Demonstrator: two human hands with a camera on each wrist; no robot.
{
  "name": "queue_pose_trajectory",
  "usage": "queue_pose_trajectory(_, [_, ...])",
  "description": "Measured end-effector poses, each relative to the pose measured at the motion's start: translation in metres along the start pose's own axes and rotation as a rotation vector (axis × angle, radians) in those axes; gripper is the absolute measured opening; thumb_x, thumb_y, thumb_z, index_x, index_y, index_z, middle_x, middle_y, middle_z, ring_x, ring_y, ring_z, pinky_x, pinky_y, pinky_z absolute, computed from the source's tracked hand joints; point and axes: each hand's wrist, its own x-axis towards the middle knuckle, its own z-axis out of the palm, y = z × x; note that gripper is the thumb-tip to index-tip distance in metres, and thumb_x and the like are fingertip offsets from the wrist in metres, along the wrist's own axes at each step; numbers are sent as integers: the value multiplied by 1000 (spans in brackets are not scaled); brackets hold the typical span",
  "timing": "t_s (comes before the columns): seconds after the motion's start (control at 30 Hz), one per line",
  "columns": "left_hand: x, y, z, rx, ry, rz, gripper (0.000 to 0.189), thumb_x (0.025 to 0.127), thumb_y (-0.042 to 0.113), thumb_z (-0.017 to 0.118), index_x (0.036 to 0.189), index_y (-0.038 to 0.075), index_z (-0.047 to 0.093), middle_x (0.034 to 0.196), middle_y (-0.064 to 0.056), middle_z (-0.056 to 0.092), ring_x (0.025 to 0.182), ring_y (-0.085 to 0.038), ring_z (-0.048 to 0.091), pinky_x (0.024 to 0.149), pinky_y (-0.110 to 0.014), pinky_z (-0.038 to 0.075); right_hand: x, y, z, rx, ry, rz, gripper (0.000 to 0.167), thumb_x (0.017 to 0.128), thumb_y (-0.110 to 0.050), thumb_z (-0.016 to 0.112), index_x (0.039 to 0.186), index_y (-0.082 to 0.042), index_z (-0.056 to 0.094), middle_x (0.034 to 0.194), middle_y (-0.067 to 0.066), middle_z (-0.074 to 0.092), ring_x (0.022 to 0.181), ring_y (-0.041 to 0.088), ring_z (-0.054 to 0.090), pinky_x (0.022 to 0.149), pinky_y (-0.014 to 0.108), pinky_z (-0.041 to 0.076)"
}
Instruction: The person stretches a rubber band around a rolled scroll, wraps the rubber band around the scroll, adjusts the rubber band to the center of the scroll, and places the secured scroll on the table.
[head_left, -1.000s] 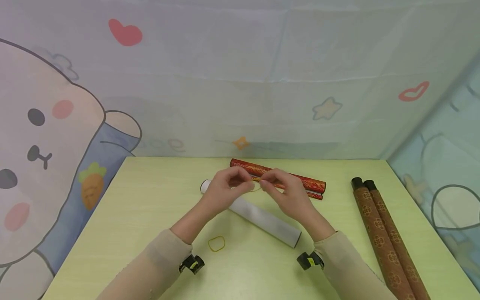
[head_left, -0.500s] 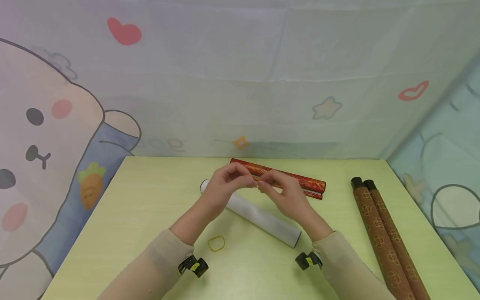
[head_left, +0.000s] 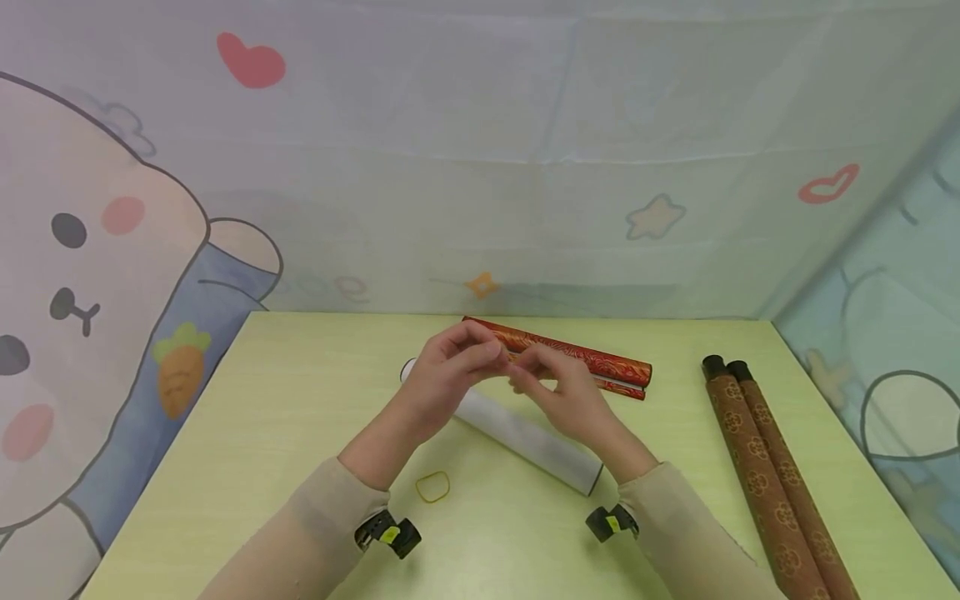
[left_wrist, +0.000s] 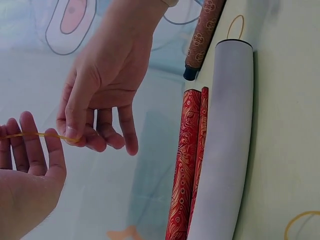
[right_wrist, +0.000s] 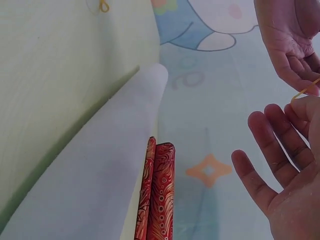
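Observation:
Above a white roll [head_left: 525, 437], my left hand [head_left: 438, 383] and right hand [head_left: 573, 396] meet nearly fingertip to fingertip. A thin yellow rubber band [left_wrist: 30, 134] is held between them, scarcely visible in the head view. In the left wrist view, it runs across the left fingers to the right thumb and index finger, which pinch its end. The left thumb is hidden there; the head view shows it against the index finger. The right wrist view shows the band [right_wrist: 305, 90] leading from the right thumb toward the left fingers.
Behind the hands lie two red-and-gold patterned rolls [head_left: 607, 362]. Two brown flower-patterned rolls [head_left: 757, 450] with black ends lie at the right. Another yellow rubber band [head_left: 432, 487] rests on the table near the left forearm. A yellow loop [left_wrist: 236, 25] shows beyond the white roll's end.
The hands have drawn closer together, the right one shifting slightly left. The band, seen as a small loop between them one second ago, is now mostly hidden by the fingers in the head view.

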Motion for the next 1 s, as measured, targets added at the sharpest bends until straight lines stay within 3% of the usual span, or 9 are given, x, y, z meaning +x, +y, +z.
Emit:
queue_pose_trajectory(0.17, [1, -2, -2, -13, -22, 9, 21, 108, 6, 55, 106, 17, 73, 120, -3, 77, 99, -15, 76, 110, -44, 52, -1, -1, 2, 14, -5, -2, 6, 107, -11, 67, 110, -7, 71, 98, 5, 77, 93, 21, 77, 91, 44, 61])
queue_pose_trajectory(0.37, [2, -1, -2, -53, -20, 29, 28, 109, 3, 54, 118, 19, 75, 152, -18, 60, 111, -14, 76, 113, -49, 50, -1, -3, 3, 47, -15, 10, 5, 107, -8, 67, 110, -5, 70, 100, 6, 77, 94, 23, 77, 92, 49, 61])
queue_pose_trajectory(0.47, [2, -2, -1, -64, 2, 48, 35, 109, 1, 54, 122, 24, 76, 159, -16, 53, 111, -14, 75, 112, -52, 51, -2, -3, 4, 64, -23, 21, 6, 107, -8, 66, 111, -4, 70, 101, 7, 76, 94, 23, 77, 92, 49, 61])
queue_pose_trajectory(0.57, [2, -4, 0, -67, 32, 69, 40, 109, -3, 54, 127, 26, 76, 157, -7, 55, 107, -16, 76, 110, -51, 53, -1, -4, 5, 73, -31, 26, 7, 108, -10, 65, 111, -4, 70, 102, 7, 76, 94, 21, 77, 91, 47, 62])
queue_pose_trajectory(0.67, [2, -6, 1, -45, 64, 95, 38, 108, -5, 55, 136, 15, 73, 149, -10, 60, 109, -18, 77, 108, -47, 55, -1, -5, 6, 77, -41, 28, 8, 108, -11, 65, 109, -5, 70, 101, 6, 76, 93, 20, 77, 91, 44, 62])
queue_pose_trajectory(0.8, [2, -8, 2, 10, 110, 129, 39, 107, -6, 57, 146, -4, 61, 159, -11, 53, 108, -19, 77, 103, -42, 58, -1, -7, 6, 113, -59, 42, 7, 108, -10, 64, 105, -6, 68, 97, 5, 74, 90, 18, 76, 90, 38, 61])
queue_pose_trajectory(0.9, [3, -9, 3, 48, 148, 171, 41, 105, -9, 58, 146, -10, 57, 168, -6, 44, 109, -16, 77, 98, -40, 61, -2, -8, 7, 160, -82, 47, 8, 109, -8, 62, 103, -6, 67, 94, 5, 73, 88, 19, 74, 90, 36, 60])
queue_pose_trajectory(1.0, [5, -10, 4, 100, 195, 227, 41, 103, -12, 60, 144, -10, 59, 166, -7, 46, 114, -17, 75, 94, -40, 62, -1, -9, 8, 197, -103, 37, 9, 109, -7, 61, 103, -4, 66, 93, 8, 72, 87, 20, 73, 90, 39, 60])
